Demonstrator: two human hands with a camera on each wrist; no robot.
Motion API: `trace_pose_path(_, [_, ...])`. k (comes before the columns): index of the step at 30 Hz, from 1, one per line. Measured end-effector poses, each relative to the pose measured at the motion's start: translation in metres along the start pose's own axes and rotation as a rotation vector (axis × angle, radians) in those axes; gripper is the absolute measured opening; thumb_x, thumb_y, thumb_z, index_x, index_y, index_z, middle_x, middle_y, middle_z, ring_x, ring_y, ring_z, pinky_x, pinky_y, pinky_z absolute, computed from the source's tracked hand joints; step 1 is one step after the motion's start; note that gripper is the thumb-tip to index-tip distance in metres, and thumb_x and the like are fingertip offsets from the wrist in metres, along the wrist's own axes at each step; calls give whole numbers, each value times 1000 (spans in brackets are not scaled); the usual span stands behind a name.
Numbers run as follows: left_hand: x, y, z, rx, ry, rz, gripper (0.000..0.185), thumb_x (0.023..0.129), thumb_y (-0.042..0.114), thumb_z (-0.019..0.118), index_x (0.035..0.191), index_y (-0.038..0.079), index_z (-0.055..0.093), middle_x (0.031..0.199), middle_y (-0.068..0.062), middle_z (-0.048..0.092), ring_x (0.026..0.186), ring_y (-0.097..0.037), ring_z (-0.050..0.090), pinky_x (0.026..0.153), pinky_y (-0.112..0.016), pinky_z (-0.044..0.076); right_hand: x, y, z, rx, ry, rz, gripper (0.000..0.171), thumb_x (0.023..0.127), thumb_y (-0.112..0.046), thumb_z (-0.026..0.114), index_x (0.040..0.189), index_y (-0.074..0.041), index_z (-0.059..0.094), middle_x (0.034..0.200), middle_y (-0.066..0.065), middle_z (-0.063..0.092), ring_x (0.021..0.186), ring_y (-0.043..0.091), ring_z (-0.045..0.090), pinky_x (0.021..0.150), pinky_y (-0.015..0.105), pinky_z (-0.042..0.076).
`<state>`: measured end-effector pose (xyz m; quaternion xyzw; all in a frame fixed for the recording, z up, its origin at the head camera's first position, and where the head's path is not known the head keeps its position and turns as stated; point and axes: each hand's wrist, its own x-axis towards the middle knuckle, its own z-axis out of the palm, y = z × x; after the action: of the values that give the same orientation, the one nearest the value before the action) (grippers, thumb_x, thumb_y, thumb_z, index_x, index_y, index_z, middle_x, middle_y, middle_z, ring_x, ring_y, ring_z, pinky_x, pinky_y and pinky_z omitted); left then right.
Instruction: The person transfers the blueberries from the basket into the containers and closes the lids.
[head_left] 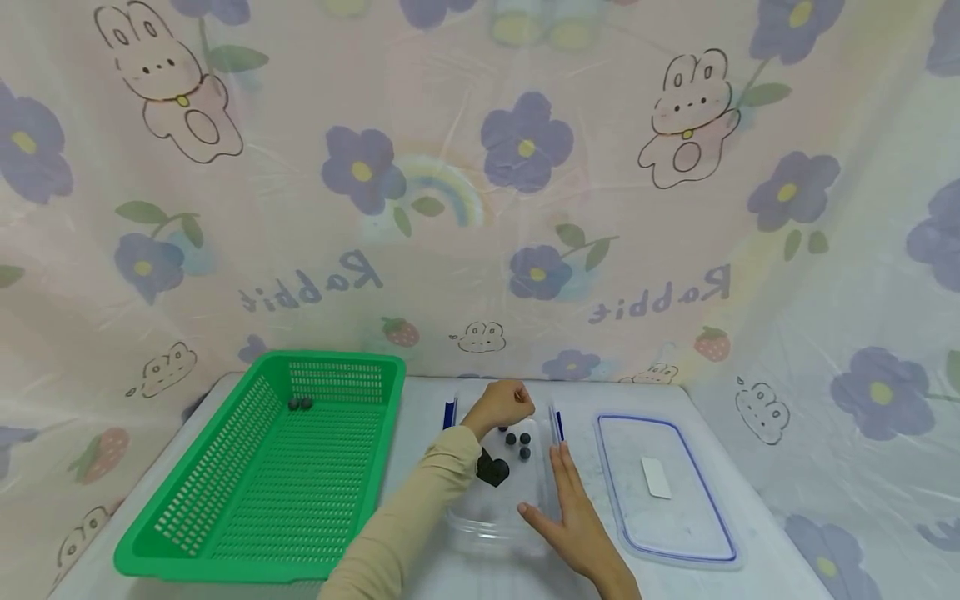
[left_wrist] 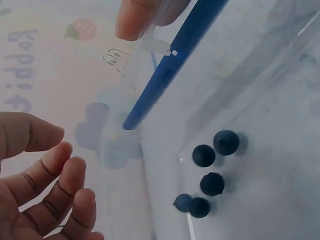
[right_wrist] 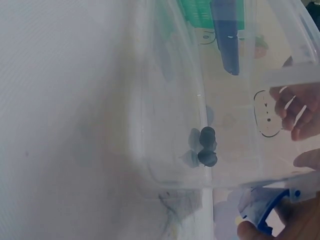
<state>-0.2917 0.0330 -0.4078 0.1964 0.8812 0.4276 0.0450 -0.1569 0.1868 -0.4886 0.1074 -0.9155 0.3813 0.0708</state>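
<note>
left hand [head_left: 504, 403] loosely curled over clear box [head_left: 495, 521], seemingly holding nothing | right hand [head_left: 573, 508] flat against box side

Soft, even daylight fills the room, casting only faint shadows. The head view bends outward at its edges. Both wrist views look hazy and washed out, with close fingers [left_wrist: 55, 195] slightly blurred.
</note>
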Motion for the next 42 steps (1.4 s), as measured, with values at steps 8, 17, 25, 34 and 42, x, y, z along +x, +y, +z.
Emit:
trace_pose_path(8, [-9,11,-15,65,0,125,8,85,7,62,78,10,63,70,3,55,60,-10,49,57,-25,43,1,-3,-1,2,-5,11,97,88,-54,64,155,-5,13,160,15,1,142,42,13,103,68,22])
trace_pose_path(17, [-22,20,-28,141,-33,224,9,89,10,64,81,11,60,70,2,53,60,-11,47,55,-24,41,0,-3,-3,-3,-4,10,97,89,-51,65,155,-4,12,160,17,0,141,44,14,103,68,22])
trace_pose_path(25, [-35,24,-36,469,16,329,12,89,22,68,89,13,60,86,-4,61,72,-12,49,60,-25,41,0,-1,0,6,-8,22,97,88,-52,65,155,-4,13,160,16,0,142,43,13,103,68,21])
trace_pose_path(34, [-50,32,-50,727,122,388,20,89,29,68,99,12,64,92,-1,61,79,-18,55,64,-31,47,-1,-2,0,-2,0,18,97,88,-52,65,155,-3,14,160,17,1,141,45,13,101,70,22])
trace_pose_path(42, [-65,25,-75,716,179,369,21,90,26,68,103,11,64,95,-3,60,87,-23,57,70,-39,49,-1,-2,1,-15,5,21,98,87,-52,66,155,-3,15,160,19,2,141,45,14,101,70,23])
